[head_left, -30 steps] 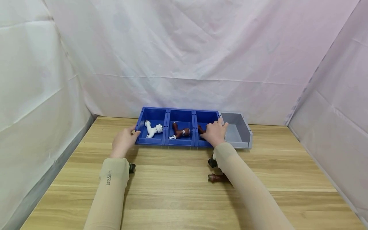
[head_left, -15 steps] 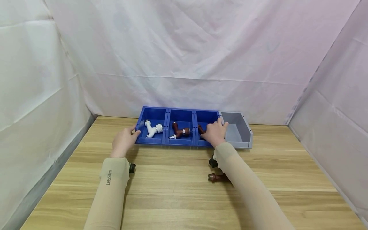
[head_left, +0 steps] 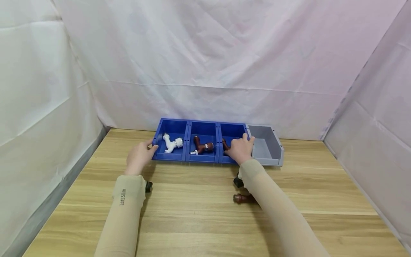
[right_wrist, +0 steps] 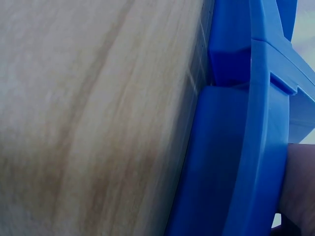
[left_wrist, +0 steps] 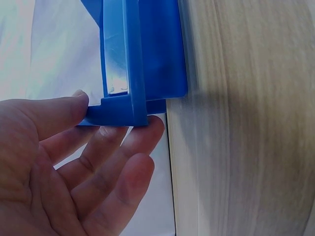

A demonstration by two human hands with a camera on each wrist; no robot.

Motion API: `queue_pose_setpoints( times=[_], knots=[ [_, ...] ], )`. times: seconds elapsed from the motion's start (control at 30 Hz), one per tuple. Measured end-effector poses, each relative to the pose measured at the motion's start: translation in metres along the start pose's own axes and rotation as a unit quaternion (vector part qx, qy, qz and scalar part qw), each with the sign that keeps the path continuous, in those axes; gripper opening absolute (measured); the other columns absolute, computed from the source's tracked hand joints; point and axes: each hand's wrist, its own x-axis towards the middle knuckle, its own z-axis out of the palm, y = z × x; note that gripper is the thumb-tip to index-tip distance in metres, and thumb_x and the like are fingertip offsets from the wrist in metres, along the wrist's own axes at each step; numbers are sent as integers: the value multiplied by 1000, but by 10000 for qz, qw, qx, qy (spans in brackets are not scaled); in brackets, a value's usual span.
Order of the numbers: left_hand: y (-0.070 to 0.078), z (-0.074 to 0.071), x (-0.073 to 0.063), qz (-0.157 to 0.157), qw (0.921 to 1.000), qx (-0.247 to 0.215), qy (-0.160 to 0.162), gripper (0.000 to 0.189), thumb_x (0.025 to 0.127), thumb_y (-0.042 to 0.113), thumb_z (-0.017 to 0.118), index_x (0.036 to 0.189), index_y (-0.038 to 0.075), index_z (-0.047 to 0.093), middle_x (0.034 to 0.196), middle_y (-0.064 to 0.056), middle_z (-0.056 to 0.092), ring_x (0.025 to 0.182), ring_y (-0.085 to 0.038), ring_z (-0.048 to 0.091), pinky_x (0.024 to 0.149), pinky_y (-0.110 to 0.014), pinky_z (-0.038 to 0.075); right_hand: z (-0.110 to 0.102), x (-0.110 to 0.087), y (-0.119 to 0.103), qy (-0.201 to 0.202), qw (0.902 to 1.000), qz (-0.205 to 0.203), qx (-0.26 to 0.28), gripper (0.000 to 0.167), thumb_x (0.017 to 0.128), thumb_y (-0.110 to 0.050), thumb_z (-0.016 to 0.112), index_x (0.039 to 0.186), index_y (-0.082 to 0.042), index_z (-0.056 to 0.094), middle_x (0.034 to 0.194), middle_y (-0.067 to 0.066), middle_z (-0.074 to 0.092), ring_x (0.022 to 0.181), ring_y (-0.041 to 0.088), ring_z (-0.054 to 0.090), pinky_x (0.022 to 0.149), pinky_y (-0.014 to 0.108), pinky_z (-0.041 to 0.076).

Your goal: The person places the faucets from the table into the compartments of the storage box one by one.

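In the head view, three blue bins (head_left: 203, 161) and a grey bin (head_left: 265, 162) stand joined in a row at the back of the table. My left hand (head_left: 139, 157) grips the left wall of the end blue bin (left_wrist: 132, 59), thumb on one side and fingers on the other. My right hand (head_left: 240, 149) reaches over the third blue bin, beside the grey one, its thumb close to a brown tap (head_left: 226, 144). It covers most of that tap, and I cannot tell whether it holds it. A white tap (head_left: 172, 143) lies in the first bin, a brown tap (head_left: 202, 146) in the second.
Another brown tap (head_left: 242, 198) lies on the wooden table (head_left: 189, 214), partly under the right forearm. Black wrist cameras show at both cuffs. White cloth (head_left: 205, 64) hangs behind the bins and along both sides.
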Motion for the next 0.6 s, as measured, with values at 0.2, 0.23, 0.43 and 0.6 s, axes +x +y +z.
queue_pose_setpoints(
  times=[0.2,0.23,0.43,0.6],
  knots=[
    [-1,-1,0,68,9999,0,80,51,101,34,51,144,7,46,117,-21,64,93,-34,61,65,-41,45,-2,0,-1,-50,10000,42,4,44,81,-57,70,66,-17,63,79,6,65,119,38,37,100,64,18],
    [-1,-1,1,88,9999,4,95,51,101,33,51,144,7,47,115,-21,64,92,-34,61,65,-41,45,-2,0,-2,-40,10000,45,5,43,81,-57,71,66,-17,63,77,6,64,118,38,38,100,64,17],
    [-2,0,1,113,9999,-23,74,50,101,33,51,144,7,47,118,-22,64,96,-35,61,68,-43,46,-3,-1,-2,-55,10000,22,-42,44,81,-58,70,65,-18,63,75,5,63,116,38,39,100,65,16],
    [-2,0,0,74,10000,-54,39,51,101,33,51,144,8,46,121,-22,62,99,-36,61,70,-45,46,-3,-2,-2,-68,9999,23,-132,47,80,-62,69,63,-18,62,70,4,61,116,38,41,101,65,16]
  ],
)
